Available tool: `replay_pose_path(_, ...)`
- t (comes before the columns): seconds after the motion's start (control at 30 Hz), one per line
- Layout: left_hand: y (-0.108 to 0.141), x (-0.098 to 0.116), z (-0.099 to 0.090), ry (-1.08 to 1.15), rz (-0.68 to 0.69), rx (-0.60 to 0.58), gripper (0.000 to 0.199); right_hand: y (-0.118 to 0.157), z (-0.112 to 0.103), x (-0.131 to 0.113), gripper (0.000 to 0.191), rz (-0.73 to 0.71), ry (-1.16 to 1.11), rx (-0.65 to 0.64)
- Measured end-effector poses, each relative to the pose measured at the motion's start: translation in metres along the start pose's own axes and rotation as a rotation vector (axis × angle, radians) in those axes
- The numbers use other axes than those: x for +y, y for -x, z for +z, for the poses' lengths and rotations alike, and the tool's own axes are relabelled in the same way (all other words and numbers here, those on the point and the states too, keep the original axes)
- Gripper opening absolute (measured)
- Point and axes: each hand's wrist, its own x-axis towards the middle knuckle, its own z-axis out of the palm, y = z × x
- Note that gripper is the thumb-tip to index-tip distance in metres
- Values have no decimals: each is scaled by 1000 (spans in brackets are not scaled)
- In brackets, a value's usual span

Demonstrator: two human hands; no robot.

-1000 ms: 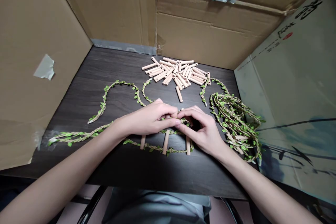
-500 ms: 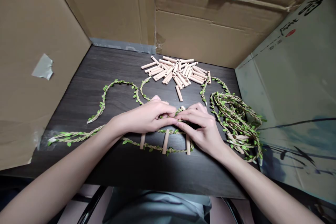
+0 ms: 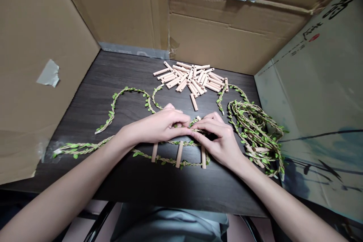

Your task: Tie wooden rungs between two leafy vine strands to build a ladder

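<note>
The curled left hand (image 3: 157,128) and right hand (image 3: 218,140) meet fingertip to fingertip on the green-leaved twisted twine vine (image 3: 184,143), its grip hidden, which runs crosswise over three pale wooden dowels (image 3: 179,154) lying lengthwise toward the person.

- Heaped wooden dowels (image 3: 190,81) lie on the table (image 3: 85,170), beyond my left hand (image 3: 159,126) and right hand (image 3: 218,140).
- Three dowels (image 3: 179,154) project from beneath my hands toward me.
- Coiled leaf garland (image 3: 252,132) lies right of my right hand.
- Loose garland strand (image 3: 113,107) lies left of my left hand.
</note>
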Motion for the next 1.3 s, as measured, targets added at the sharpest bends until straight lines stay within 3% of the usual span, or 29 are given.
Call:
replay_pose_path(0.13,4,2,-4,-42,-88,-1,26,0,-1,0,12,21,65,-22)
replay_pose_path(0.27,6,4,-8,-62,-169,-27,30,0,0,-1,13,14,88,-20)
replay_pose_path(0.67,2,4,-9,-32,-67,-33,39,0,0,-1,10,-13,124,-68)
replay_pose_path(1.07,3,-5,-12,-17,-80,-17,38,-2,-5,1,17,-26,85,-149)
replay_pose_path(1.3,2,-2,-16,3,-29,33,34,-4,-8,-1,17,-44,28,-106)
